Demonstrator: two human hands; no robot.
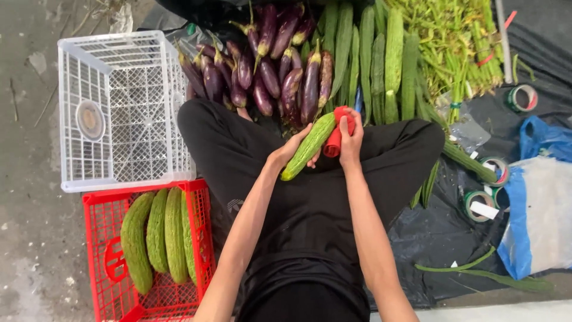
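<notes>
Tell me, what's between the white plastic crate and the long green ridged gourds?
In the head view, a pile of glossy purple eggplants lies between the white plastic crate and the long green ridged gourds.

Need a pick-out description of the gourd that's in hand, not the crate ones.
Start at the red crate at lower left, then move up and right to the person's lap. The bitter gourd lies slanted there, gripped by the left hand. Unlike the crate's gourds, its upper end meets a red wrap in the right hand.
</notes>
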